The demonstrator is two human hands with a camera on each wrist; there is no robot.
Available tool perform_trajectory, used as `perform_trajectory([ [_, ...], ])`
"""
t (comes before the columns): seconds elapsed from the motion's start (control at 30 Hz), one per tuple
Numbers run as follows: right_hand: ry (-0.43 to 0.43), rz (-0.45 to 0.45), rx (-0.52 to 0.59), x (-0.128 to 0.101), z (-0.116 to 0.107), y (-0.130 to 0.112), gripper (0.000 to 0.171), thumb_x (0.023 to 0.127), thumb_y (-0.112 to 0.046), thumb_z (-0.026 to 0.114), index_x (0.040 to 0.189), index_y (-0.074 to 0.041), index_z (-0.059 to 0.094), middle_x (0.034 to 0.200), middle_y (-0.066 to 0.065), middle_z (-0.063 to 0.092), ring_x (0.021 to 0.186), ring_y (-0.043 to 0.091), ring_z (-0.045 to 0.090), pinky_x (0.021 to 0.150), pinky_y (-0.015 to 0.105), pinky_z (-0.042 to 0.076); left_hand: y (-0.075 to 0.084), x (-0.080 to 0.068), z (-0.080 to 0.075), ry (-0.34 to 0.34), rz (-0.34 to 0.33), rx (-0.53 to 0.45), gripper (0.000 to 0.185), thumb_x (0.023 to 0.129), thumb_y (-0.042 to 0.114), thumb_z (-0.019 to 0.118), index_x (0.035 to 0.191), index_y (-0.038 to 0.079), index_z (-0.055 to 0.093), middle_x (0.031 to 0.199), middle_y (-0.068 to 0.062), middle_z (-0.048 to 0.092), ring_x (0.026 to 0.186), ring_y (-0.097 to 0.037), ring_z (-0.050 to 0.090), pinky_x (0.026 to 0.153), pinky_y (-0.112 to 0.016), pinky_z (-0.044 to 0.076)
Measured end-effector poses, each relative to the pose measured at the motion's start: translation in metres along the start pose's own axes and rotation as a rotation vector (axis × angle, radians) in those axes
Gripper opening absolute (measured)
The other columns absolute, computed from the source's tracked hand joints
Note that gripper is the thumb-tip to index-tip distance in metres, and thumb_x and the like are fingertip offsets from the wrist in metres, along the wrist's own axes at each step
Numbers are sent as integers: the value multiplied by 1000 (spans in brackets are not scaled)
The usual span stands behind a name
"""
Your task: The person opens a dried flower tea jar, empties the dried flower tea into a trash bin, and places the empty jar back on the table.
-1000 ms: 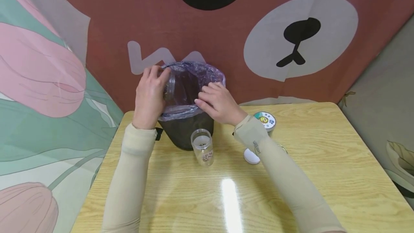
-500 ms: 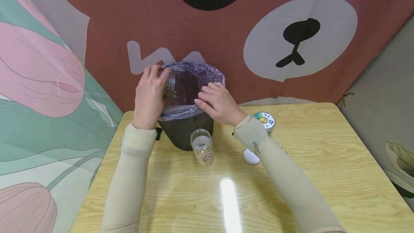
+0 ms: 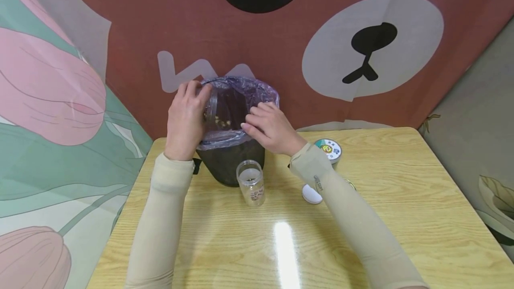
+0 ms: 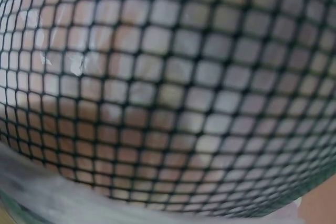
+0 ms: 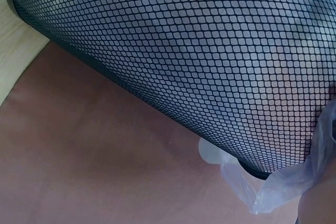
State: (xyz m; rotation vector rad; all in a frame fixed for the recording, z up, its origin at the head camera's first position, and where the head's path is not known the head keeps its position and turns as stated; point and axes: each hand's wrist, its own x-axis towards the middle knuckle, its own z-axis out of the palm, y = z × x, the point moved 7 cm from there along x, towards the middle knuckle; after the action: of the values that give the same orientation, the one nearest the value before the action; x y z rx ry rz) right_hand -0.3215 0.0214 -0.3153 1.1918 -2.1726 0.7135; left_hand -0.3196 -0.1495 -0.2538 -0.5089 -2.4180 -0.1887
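Two hands at one bin, one jar tipped inside it

There is one mesh bin (image 3: 233,159) with one plastic bag (image 3: 229,137) as its lining, and it stands near the far edge of the table (image 3: 385,217), towards the far left corner. Two clear jars are seen. The first jar (image 3: 213,104) is tilted inside the bin opening, at its left side; the other jar (image 3: 251,184) stands upright in front of the bin. Also on the table are one round tin (image 3: 329,149), near the far edge, and one white lid (image 3: 312,194). Several small pieces (image 3: 222,122) show at the bin opening, too small for counting.

The left hand (image 3: 185,121) has its fingers bent around the tilted jar, spread only to the jar's width. The right hand (image 3: 273,128) is nearly closed, its fingers curled over the bag at the right rim.
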Motion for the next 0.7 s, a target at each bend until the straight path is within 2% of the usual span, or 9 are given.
perform_trajectory([
  [0.27,-6,7,-4,0,0,1,30,104,-29,51,79,-14,60,78,2,50,82,23,45,82,41,38,5,2,-1,13,53,23,44,87,-19,64,126,3,65,119,-22,63,121,-40,57,98,-53,58],
  [0.43,-4,9,-5,-1,0,2,31,104,-29,50,79,-14,61,79,2,50,82,23,45,82,41,37,7,2,0,6,62,27,45,89,-18,65,129,4,65,124,-22,63,125,-39,56,101,-52,56],
  [0.53,0,4,-1,-1,0,2,38,107,-34,44,80,-14,61,79,2,50,82,23,45,82,41,37,8,2,0,4,62,37,46,90,-16,66,130,6,66,128,-22,62,126,-39,55,102,-53,56],
  [0.7,4,-5,1,0,1,2,59,111,-51,27,81,-14,61,79,2,50,82,23,45,82,41,37,9,2,-1,15,76,68,46,92,-15,65,131,9,67,128,-21,62,126,-38,56,103,-52,56],
])
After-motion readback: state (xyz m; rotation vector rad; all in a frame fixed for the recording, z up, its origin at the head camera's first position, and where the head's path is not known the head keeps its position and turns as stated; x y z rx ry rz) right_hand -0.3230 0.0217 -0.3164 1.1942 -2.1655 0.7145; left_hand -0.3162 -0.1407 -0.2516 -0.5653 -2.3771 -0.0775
